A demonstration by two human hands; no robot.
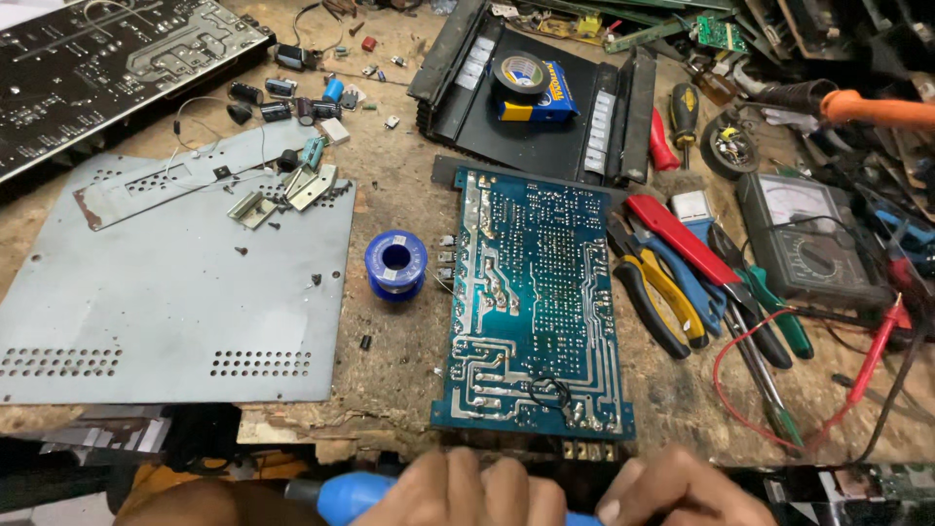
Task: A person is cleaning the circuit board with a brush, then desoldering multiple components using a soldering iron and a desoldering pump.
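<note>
Left hand: the left hand (458,492) sits at the near edge of the view, fingers curled closed around a blue tool handle (346,495); only the knuckles and part of the forearm show.
Right hand: the right hand (672,492) is just right of it, fingers bent down towards the same handle; whether it really grips it cannot be told, since the frame cuts it off.
Blue tool handle: smooth, rounded, bright blue plastic, lying crosswise below the bench edge; its working end is hidden, so it may be a soldering iron or a screwdriver.
Circuit board: a teal-blue circuit board (534,307) lies solder side up just beyond the hands, long side running near to far, silver tracks and rows of solder dots across it, a small black wire loop near its near end.
Solder spool: a blue solder spool (395,263) stands just left of the board.
Metal cover: a grey perforated metal cover (175,292) lies flat at the left, with small brackets and screws on its far part.
Hand tools: pliers and cutters (672,282) with red, yellow and blue grips lie right of the board.
Multimeter: an analogue multimeter (808,239) sits far right, red lead trailing near.
Heatsink: a black heatsink (536,107) lies beyond the board, carrying a roll of black tape (521,73).
</note>
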